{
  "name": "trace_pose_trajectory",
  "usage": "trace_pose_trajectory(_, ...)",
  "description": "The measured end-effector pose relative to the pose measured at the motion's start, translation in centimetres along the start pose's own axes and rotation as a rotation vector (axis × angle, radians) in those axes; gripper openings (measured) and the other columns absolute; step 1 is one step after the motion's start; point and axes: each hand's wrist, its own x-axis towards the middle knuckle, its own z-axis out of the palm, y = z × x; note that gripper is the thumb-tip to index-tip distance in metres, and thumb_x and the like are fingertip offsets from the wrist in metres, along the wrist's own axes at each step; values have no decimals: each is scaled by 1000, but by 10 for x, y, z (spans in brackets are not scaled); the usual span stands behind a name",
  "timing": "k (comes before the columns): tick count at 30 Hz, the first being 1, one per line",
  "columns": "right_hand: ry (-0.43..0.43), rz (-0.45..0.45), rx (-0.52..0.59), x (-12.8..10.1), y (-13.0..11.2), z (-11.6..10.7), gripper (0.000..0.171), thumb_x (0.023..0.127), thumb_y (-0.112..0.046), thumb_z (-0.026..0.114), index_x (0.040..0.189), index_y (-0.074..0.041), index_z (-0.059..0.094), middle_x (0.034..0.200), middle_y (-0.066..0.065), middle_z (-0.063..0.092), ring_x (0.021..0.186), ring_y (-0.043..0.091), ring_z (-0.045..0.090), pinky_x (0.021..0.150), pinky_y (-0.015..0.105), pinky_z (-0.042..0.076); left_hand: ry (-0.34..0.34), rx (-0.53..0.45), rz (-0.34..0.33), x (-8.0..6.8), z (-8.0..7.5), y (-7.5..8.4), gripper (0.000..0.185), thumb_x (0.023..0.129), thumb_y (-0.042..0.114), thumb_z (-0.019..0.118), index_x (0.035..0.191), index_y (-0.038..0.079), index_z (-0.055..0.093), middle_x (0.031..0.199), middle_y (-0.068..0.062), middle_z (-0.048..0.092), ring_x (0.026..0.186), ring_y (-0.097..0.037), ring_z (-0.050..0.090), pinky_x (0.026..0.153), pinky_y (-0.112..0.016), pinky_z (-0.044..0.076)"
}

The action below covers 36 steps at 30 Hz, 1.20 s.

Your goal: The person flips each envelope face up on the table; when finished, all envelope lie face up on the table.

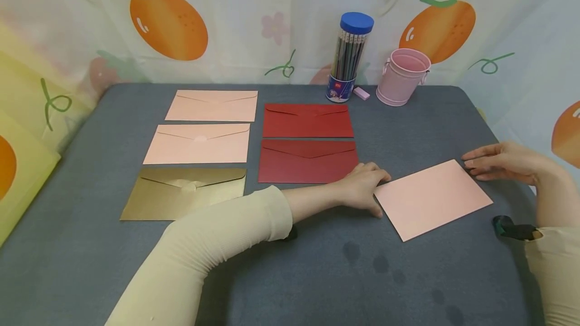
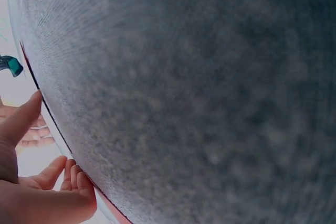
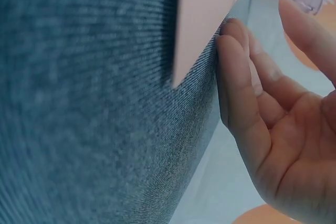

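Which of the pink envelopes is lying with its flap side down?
The pink envelope on the right, between both hands. It shows a plain face; the two pink envelopes in the left column show flaps.

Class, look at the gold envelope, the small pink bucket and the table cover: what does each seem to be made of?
Gold envelope: paper with a metallic sheen, judging by its soft glare and creased flap. Pink bucket: probably painted metal, given its thin rolled rim and side handle lugs; plastic is possible. Table cover: grey woven fabric, ribbed in the wrist views.

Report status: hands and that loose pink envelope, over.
Left hand touching pink envelope at its left corner. Right hand open at far corner. Nothing on top.
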Motion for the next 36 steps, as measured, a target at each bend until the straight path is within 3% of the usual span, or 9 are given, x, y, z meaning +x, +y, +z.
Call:
trace_pose_trajectory(7,-30,58,-35,-1,-5,3,24,99,-21,59,123,-18,61,104,-19,66,97,-1,65,88,22,58,49,11,-12,0,5,-2,66,79,31,82,137,15,55,137,-2,52,121,-15,47,95,-20,43)
trace_pose_trajectory(15,-35,70,-39,-1,-8,5,21,97,-21,63,118,-22,64,101,-20,68,95,-1,67,87,21,59,89,62,-8,1,7,0,57,79,36,83,127,15,61,130,-2,55,116,-15,49,97,-20,42)
trace_pose_trajectory(24,-26,70,-82,0,-7,10,51,95,-23,65,136,3,50,102,-20,66,96,-3,67,88,23,59,96,91,-8,0,8,1,56,78,38,83,124,15,62,129,-3,56,116,-15,50,96,-21,42)
trace_pose_trajectory(36,18,72,-166,2,-11,14,53,99,-29,60,134,7,46,101,-15,61,91,-4,61,84,21,58,83,106,-13,-1,5,3,54,79,37,83,122,14,62,128,-3,55,113,-14,49,91,-19,43)
